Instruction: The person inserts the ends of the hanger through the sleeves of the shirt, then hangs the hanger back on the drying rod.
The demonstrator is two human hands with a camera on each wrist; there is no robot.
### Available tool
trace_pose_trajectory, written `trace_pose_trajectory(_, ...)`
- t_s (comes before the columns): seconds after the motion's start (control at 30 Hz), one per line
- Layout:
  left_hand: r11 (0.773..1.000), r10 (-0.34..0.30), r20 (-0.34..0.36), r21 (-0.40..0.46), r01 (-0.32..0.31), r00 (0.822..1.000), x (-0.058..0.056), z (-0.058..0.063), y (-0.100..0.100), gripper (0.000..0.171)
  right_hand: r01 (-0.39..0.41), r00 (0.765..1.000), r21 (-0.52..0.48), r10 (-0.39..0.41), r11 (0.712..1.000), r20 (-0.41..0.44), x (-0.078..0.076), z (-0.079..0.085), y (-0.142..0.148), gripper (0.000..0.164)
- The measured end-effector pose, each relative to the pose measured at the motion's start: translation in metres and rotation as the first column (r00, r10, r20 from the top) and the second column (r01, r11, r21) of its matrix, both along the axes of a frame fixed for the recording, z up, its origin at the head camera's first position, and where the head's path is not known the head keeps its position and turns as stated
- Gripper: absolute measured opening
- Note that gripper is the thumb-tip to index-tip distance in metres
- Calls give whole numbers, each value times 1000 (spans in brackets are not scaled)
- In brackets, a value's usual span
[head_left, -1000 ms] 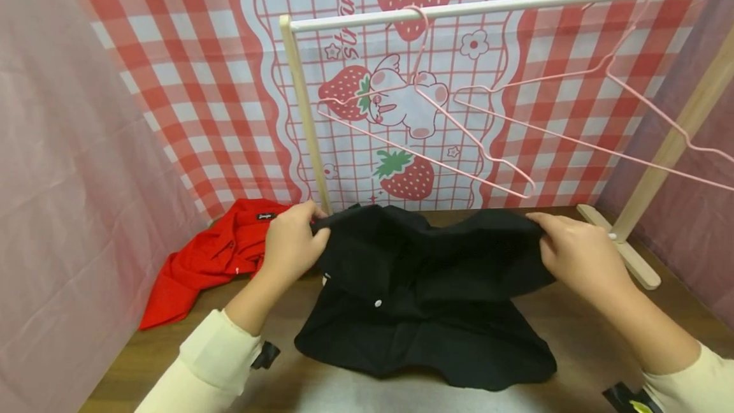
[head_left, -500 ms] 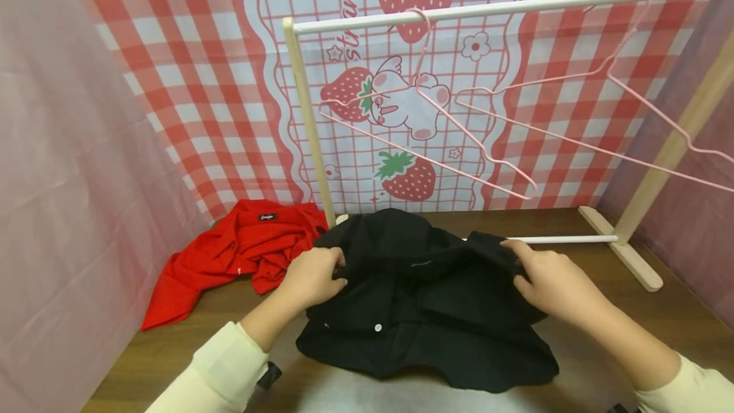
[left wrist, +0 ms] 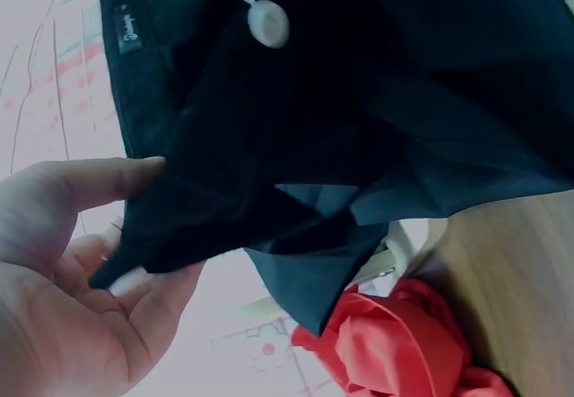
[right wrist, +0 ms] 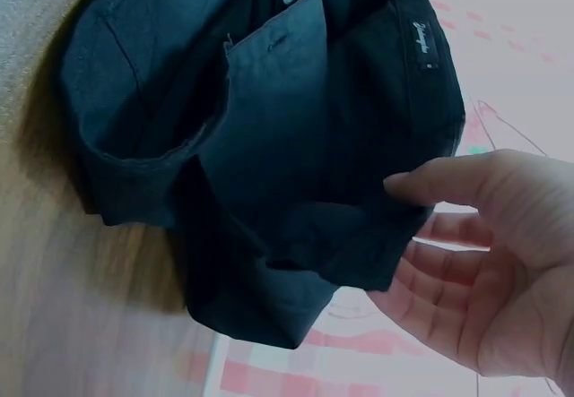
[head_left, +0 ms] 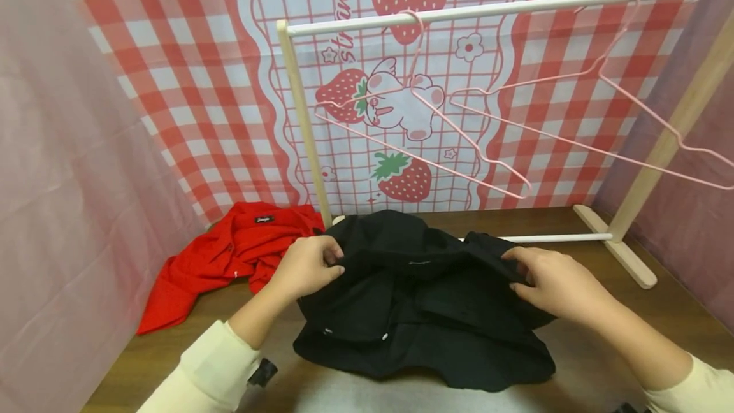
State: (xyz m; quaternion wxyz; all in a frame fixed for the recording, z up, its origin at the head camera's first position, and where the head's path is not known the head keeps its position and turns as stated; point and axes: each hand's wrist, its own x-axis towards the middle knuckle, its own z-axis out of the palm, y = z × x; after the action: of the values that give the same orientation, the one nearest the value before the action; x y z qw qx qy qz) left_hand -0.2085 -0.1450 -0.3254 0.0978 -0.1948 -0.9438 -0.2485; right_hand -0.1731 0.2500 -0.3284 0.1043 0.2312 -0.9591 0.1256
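A black shirt with white buttons lies rumpled on the table, its upper part lifted between the two hands. My left hand pinches its edge on the left side; the left wrist view shows thumb and fingers of the left hand on either side of the cloth. On the other side my right hand pinches the edge, and in the right wrist view the right hand's thumb presses on the cloth. Inside the neckline a small label shows.
A red shirt lies crumpled at the back left. Behind the black shirt stands a wooden rack with a white rail, from which a pink hanger and a second pink hanger hang. Pink cloth closes off the left side.
The shirt's upper edge has come down and toward the person, and both hands have lowered with it. In the last half second the front has sagged more open.
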Motion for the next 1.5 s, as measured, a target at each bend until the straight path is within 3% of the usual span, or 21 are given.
trace_pose_trajectory(0.27, 996, -56, 106, 82, 47, 993, -2, 9, 0, 12, -61, 998, -15, 61, 998, 15, 6, -4, 2, 40)
trace_pose_trajectory(0.57, 993, -69, 118, 105, 57, 991, -2, 14, 6, 9, -141, 990, -15, 141, 990, 19, 15, 9, 18, 35)
trace_pose_trajectory(0.73, 993, -83, 114, 89, 73, 990, -1, 17, 9, 8, -154, 985, -9, 153, 988, -79, 19, 24, 38, 32)
trace_pose_trajectory(0.9, 995, -72, 114, 82, 63, 991, 0, 22, 12, 8, -72, 975, 26, 76, 997, -207, 18, 42, 57, 34)
trace_pose_trajectory(1.2, 995, -82, 91, 68, 76, 992, -2, 23, 13, 8, 130, 953, 67, -106, 989, -284, 11, 87, 84, 39)
trace_pose_trajectory(1.33, 995, -90, 86, 59, 85, 992, -2, 24, 12, 7, 220, 914, 32, -194, 975, -356, 0, 109, 91, 38)
trace_pose_trajectory(1.5, 995, -90, 76, 43, 87, 993, -4, 24, 13, 12, 319, 840, -31, -298, 947, -453, -18, 135, 98, 37)
